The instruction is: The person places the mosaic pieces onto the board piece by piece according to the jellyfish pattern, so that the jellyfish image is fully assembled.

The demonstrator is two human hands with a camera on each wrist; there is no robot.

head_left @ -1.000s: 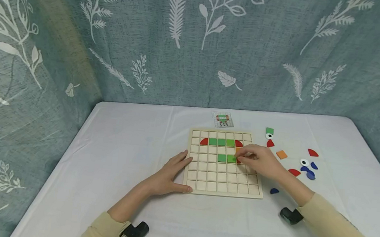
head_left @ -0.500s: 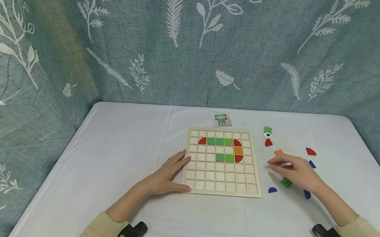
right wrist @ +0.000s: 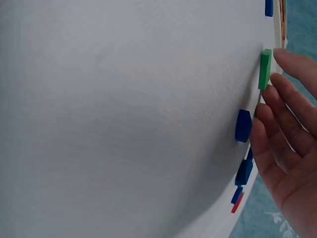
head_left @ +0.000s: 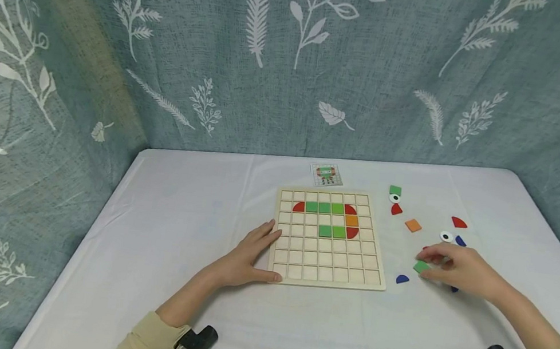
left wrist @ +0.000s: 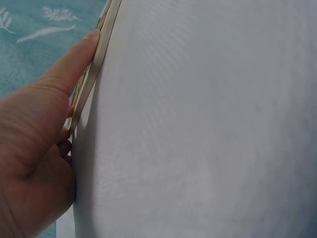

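A wooden grid board (head_left: 294, 277) lies on the table with red, green and orange tiles set in its upper cells. The left hand (head_left: 244, 260) rests at the board's left edge; its thumb lies along the near left corner and its fingers along the side. In the left wrist view that hand (left wrist: 39, 129) touches the board's rim (left wrist: 94, 74). Right of the board, the right hand (head_left: 461, 269) has thumb and index finger on opposite edges of a green square tile (head_left: 421, 266). The right wrist view has the green tile (right wrist: 265, 69) at the fingertips of that hand (right wrist: 292, 129).
Around the right hand lie an orange square (head_left: 413, 225), a red quarter-round (head_left: 459, 222), eye discs (head_left: 446, 236) and blue half-rounds (head_left: 402, 279). Farther back are another green square (head_left: 395, 190) and a red piece (head_left: 397, 210). A pattern card (head_left: 326, 174) sits behind the board.
The right hand has left the board and moved right to the green tile among the loose pieces. An orange square and a red quarter-round show uncovered on the board. The left hand stays put.
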